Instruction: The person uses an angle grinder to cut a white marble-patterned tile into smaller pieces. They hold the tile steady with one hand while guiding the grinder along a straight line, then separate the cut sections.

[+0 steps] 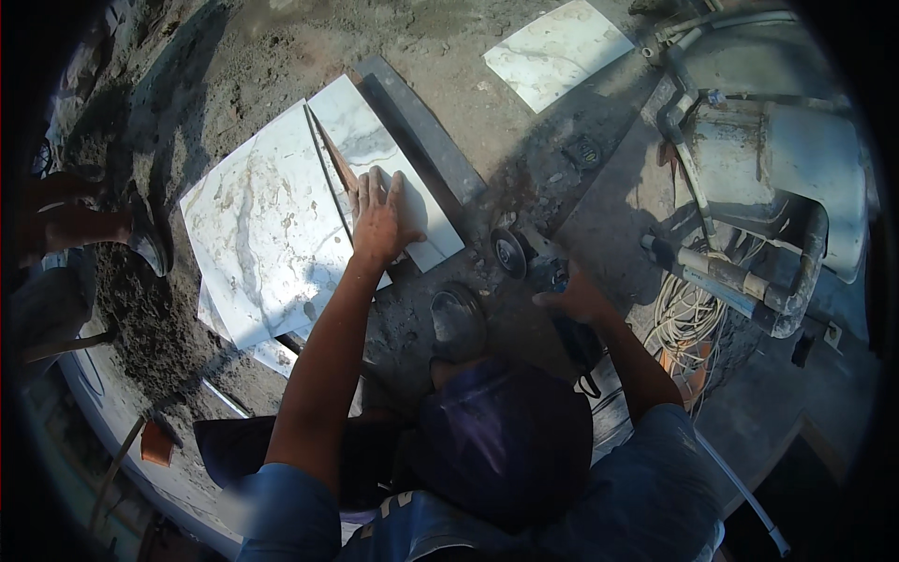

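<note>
My left hand [379,225] lies with its fingers stretched out on a narrow white marbled tile [412,178]. A larger white tile [262,229], smeared with dirt, is beside it on the left, with a thin dark gap between the two. My right hand [573,298] is wrapped round an angle grinder [538,267], to the right of the narrow tile. The grinder's round disc [509,254] faces the tile and stands apart from its corner. Whether the disc is spinning, I cannot tell. Under the narrow tile's far edge runs a dark grey slab [426,136].
Another white tile [559,51] lies on the dusty ground farther off. At right are grey pipes [702,267], a coil of pale cable [688,314] and a pale tank-like container [810,155]. Another person's foot [148,242] is at left. My shoe [457,320] is near the grinder.
</note>
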A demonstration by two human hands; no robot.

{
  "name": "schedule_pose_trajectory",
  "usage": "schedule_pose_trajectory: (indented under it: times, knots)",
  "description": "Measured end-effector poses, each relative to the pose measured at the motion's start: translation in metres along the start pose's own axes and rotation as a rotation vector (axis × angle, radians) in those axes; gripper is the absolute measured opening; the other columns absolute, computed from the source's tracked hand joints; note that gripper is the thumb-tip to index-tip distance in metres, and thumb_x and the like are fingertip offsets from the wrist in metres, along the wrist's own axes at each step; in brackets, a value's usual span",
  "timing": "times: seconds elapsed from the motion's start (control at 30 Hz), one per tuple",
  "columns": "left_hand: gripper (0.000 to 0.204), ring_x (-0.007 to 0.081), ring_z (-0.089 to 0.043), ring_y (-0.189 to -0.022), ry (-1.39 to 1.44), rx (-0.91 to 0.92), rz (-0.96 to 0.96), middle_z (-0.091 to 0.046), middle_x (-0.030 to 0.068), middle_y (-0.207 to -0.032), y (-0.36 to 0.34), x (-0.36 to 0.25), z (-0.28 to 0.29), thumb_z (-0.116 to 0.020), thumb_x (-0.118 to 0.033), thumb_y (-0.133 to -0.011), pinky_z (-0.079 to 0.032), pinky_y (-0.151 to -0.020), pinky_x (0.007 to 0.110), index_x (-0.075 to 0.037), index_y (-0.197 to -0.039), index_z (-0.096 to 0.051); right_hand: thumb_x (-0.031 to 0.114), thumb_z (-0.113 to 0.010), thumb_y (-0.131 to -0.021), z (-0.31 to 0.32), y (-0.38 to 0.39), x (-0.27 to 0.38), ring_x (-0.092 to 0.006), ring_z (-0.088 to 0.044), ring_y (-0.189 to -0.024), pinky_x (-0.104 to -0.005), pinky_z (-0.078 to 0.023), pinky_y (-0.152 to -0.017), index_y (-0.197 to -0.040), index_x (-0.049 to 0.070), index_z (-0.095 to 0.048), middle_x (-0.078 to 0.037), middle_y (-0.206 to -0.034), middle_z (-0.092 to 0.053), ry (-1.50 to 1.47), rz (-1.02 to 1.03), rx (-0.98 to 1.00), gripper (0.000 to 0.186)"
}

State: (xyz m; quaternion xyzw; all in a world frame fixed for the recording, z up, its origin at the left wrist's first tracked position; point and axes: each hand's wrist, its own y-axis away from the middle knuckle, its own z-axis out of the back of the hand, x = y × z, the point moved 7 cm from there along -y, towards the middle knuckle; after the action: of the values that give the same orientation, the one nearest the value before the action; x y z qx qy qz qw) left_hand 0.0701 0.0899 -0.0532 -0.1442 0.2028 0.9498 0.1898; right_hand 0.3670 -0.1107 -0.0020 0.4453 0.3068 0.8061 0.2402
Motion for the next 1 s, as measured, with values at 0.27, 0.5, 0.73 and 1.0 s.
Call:
schedule_pose_trajectory:
  times: [0.27, 0.5, 0.73, 1.0]
  knots:
    - [0.115, 0.0402, -0.018, -0.156, 0.094, -0.052, -0.213, -0.018, 0.0214, -0.168, 0.048, -0.057, -0.039, -0.093, -0.029, -0.065, -0.017, -0.128, 0.054, -0.012, -0.160, -0.031, 0.046, -0.091, -0.067, 0.010, 0.000, -0.010, -0.0376, -0.058, -0.127, -0.0422, -0.045, -0.108, -0.147, -0.010, -0.037, -0.027, -0.134, -0.060, 0.048, -0.074, -0.084, 0.111]
    - [0.113, 0.0443, -0.022, -0.154, 0.149, -0.067, -0.217, -0.024, 0.0251, -0.165, 0.051, -0.049, -0.035, -0.094, -0.026, -0.066, -0.023, -0.126, 0.051, -0.008, -0.158, -0.031, 0.046, -0.088, -0.067, -0.025, -0.007, -0.003, -0.0427, -0.064, -0.120, -0.0436, -0.049, -0.103, -0.152, -0.009, -0.031, -0.033, -0.128, -0.063, 0.089, -0.039, -0.008, 0.117]
    - [0.107, 0.0441, -0.025, -0.153, 0.166, -0.082, -0.200, -0.025, 0.0259, -0.164, 0.051, -0.044, -0.036, -0.093, -0.023, -0.066, -0.026, -0.126, 0.051, -0.008, -0.155, -0.036, 0.046, -0.087, -0.068, -0.032, -0.009, 0.002, -0.0453, -0.064, -0.118, -0.0448, -0.050, -0.103, -0.153, -0.008, -0.027, -0.034, -0.126, -0.064, 0.183, -0.055, 0.014, 0.118]
    - [0.105, 0.0431, -0.025, -0.153, 0.184, -0.086, -0.197, -0.025, 0.0255, -0.164, 0.051, -0.044, -0.036, -0.093, -0.020, -0.066, -0.025, -0.125, 0.052, -0.009, -0.155, -0.038, 0.043, -0.088, -0.069, -0.034, -0.006, 0.012, -0.0456, -0.065, -0.118, -0.0459, -0.050, -0.103, -0.155, -0.003, -0.026, -0.033, -0.125, -0.065, 0.229, -0.116, 0.022, 0.116]
